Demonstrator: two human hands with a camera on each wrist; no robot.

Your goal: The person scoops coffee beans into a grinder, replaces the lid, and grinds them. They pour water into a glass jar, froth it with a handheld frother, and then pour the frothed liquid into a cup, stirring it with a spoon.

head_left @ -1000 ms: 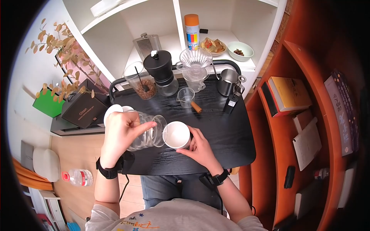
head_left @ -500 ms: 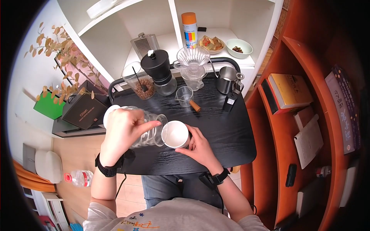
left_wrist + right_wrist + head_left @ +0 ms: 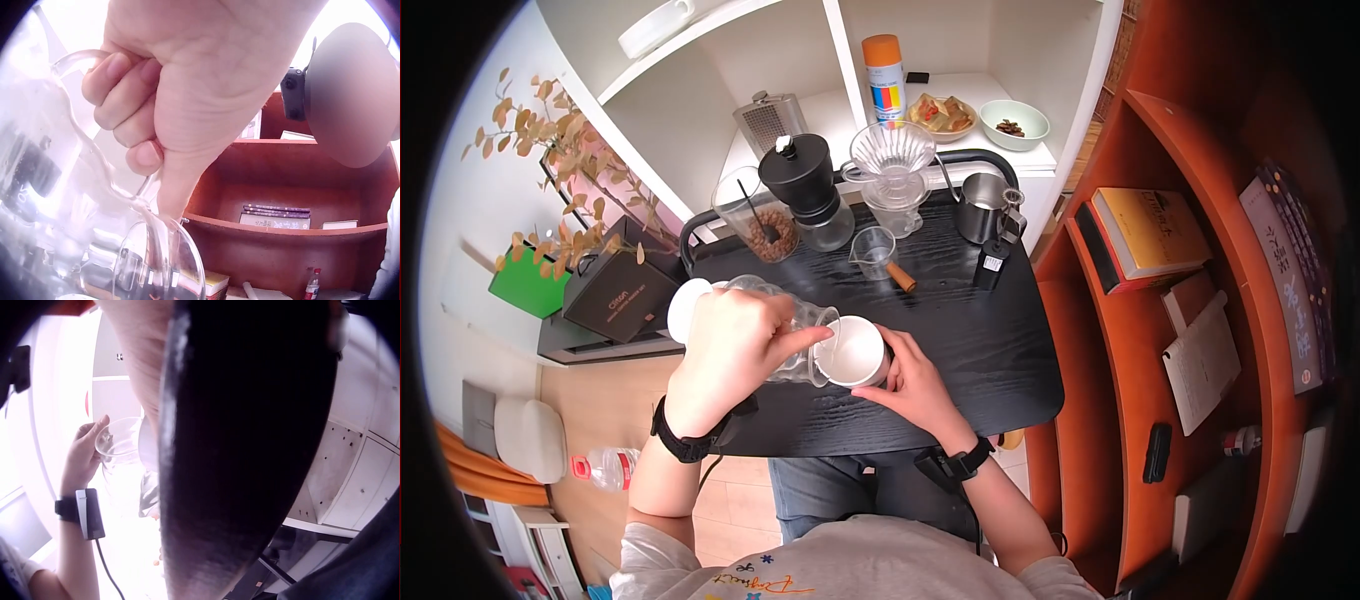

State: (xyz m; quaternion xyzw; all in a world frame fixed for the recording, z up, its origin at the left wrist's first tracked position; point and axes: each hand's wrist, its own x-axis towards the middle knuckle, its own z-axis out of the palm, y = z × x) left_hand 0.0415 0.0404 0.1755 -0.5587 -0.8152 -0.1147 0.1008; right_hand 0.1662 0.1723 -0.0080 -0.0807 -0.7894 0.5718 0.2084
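In the head view my left hand (image 3: 735, 340) grips a clear glass pitcher (image 3: 802, 368) and holds it tipped on its side, mouth toward the right. The left wrist view shows the fingers curled round the handle (image 3: 78, 57), with the thumb stretched along the glass near the rim. A white cup (image 3: 855, 352) leans toward the pitcher, and its rim overlaps the pitcher's mouth. Fingers and thumb of my right hand (image 3: 915, 385) hold this cup from its right side. Whether liquid is passing between them, I cannot tell.
Along the back of the black table (image 3: 960, 330) stand a jar of beans (image 3: 772, 235), a hand grinder (image 3: 797, 170), a glass dripper (image 3: 890, 155) and a steel jug (image 3: 980, 210). A small glass beaker (image 3: 872, 255) sits before them. A white round object (image 3: 687, 308) is beside my left hand.
The pitcher's mouth has shifted right and now overlaps more of the cup's rim. My right hand keeps hold of the cup, nearly in place. The head view has moved slightly.
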